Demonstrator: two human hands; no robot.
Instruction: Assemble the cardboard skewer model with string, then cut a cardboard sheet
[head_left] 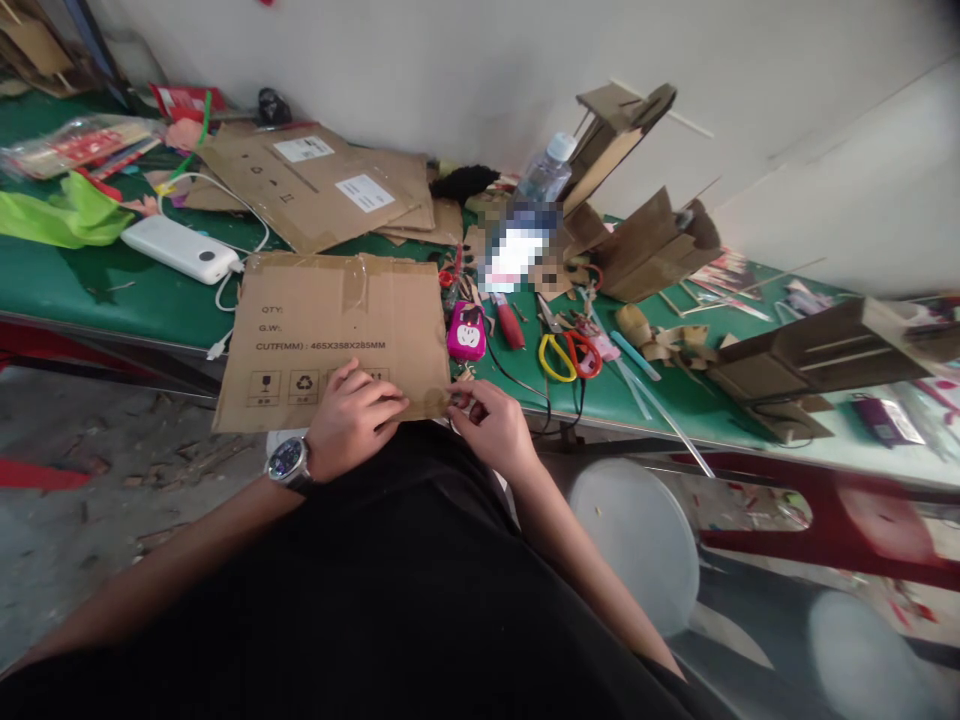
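Observation:
A brown cardboard sheet (337, 300) with printed text and symbols lies at the table's front edge and juts out toward me. My left hand (356, 410) rests flat on its lower part, fingers stretched out and covering some of the printed symbols. At the lower right corner of the sheet, my right hand (491, 420) has thumb and fingers pinched together on the edge. Just beyond that hand sits a pink socket-shaped gadget (466, 332). Scissors with yellow and red handles (559, 355) and a red-handled tool (510, 322) lie to its right.
On the green table (390, 246) are a white power bank (181, 248) with a cable, more cardboard (315, 190), a clear bottle (547, 170) and several cardboard structures (656, 245). A clear stick (671, 425) overhangs the front edge. Grey stools (637, 545) stand below, right.

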